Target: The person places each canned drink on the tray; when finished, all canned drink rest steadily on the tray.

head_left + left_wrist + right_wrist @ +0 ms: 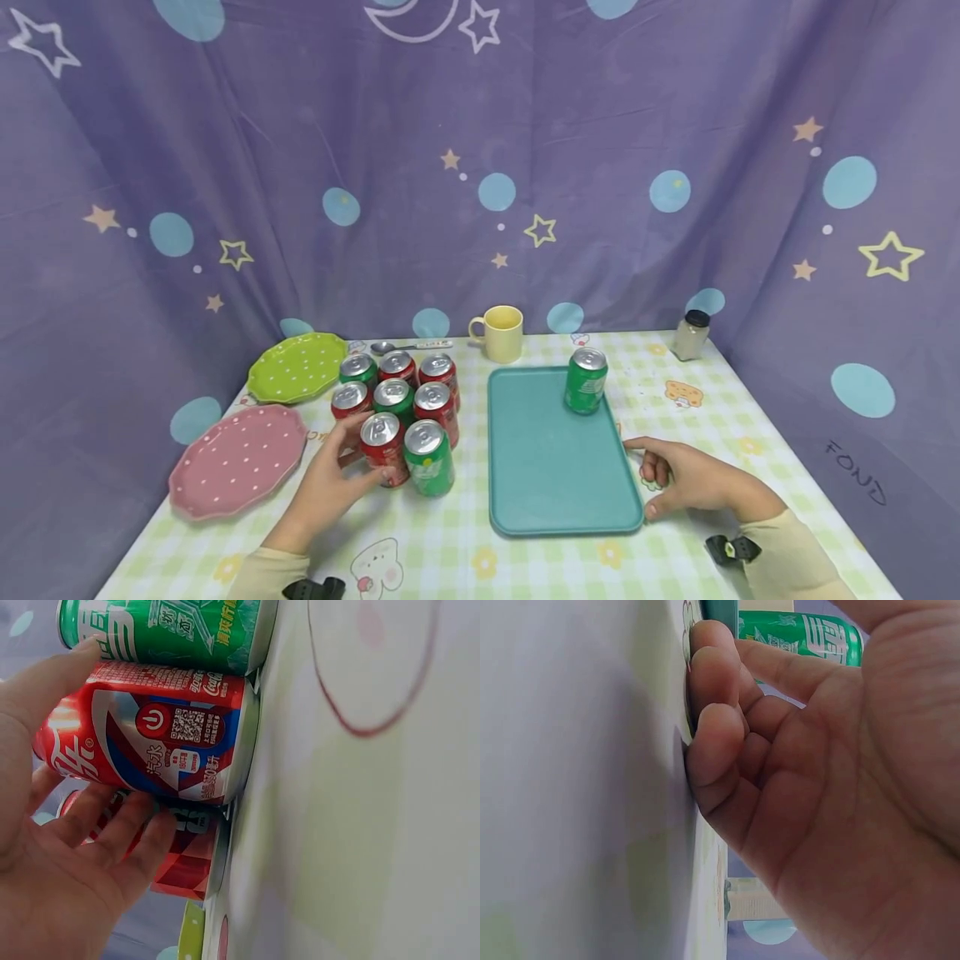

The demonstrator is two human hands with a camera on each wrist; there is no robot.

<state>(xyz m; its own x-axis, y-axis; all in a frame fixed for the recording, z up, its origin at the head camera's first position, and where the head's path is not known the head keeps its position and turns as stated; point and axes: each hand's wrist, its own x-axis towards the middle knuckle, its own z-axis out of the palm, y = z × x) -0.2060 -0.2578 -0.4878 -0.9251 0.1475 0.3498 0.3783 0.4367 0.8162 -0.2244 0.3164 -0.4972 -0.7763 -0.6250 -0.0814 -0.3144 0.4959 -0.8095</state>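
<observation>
Red metal shows between the curved fingers and thumb of the left hand (330, 483), which grips the red can (386, 452) at the cluster's near left, just beside a green can (430, 467). Checked tablecloth (471, 500) separates cluster from teal tray (555, 475); at the tray's right edge, the right hand (693, 479) extends its index finger, others loosely curled.

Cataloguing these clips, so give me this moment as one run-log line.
Tray: green can at far right corner; left hand: around front red can; right hand: at tray's right edge; yellow mug: beyond tray.
</observation>
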